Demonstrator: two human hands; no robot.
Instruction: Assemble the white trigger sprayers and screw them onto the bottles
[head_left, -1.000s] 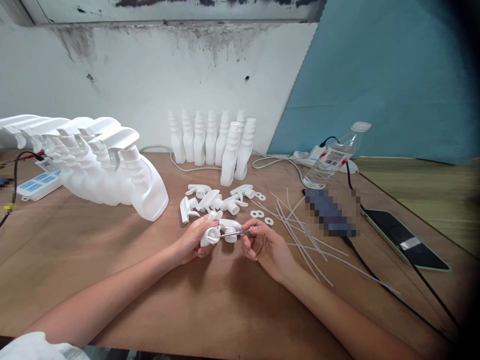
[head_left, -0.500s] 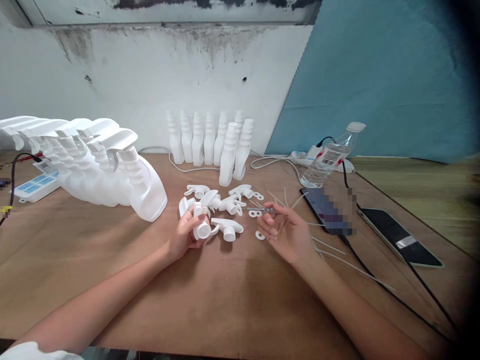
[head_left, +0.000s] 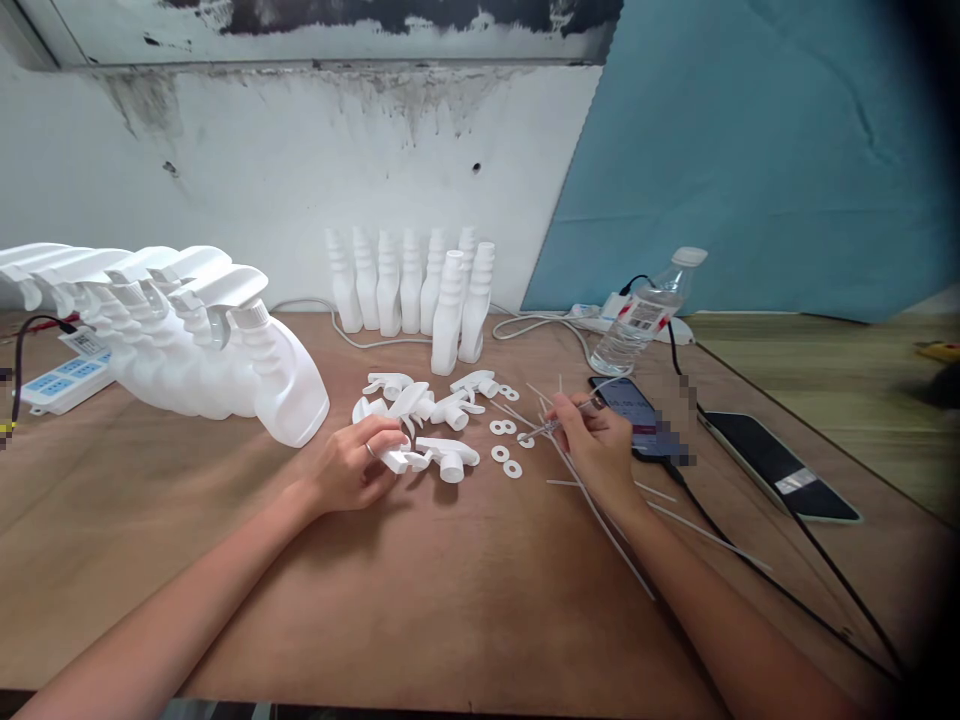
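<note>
My left hand (head_left: 358,465) is closed round a white spray head (head_left: 396,458), left of the loose white spray heads (head_left: 451,460) lying in a group on the table. In my right hand (head_left: 600,440) is a thin metal tool (head_left: 559,424), pinched between thumb and fingers. Its tip reaches down to one of several flat white washers (head_left: 511,468). Thin clear tubes (head_left: 600,515) lie below and around my right hand, partly hidden by it.
Assembled white spray bottles (head_left: 289,385) stand in a row at the left by a power strip (head_left: 67,382). Several headless white bottles (head_left: 448,320) stand near the wall. At the right are a water bottle (head_left: 637,325), two phones (head_left: 780,465) and black cables.
My left hand has turned over with the spray head, moving slightly left. My right hand has rotated palm down and moved right, bringing the tool's tip to the washers. The view has shifted slightly.
</note>
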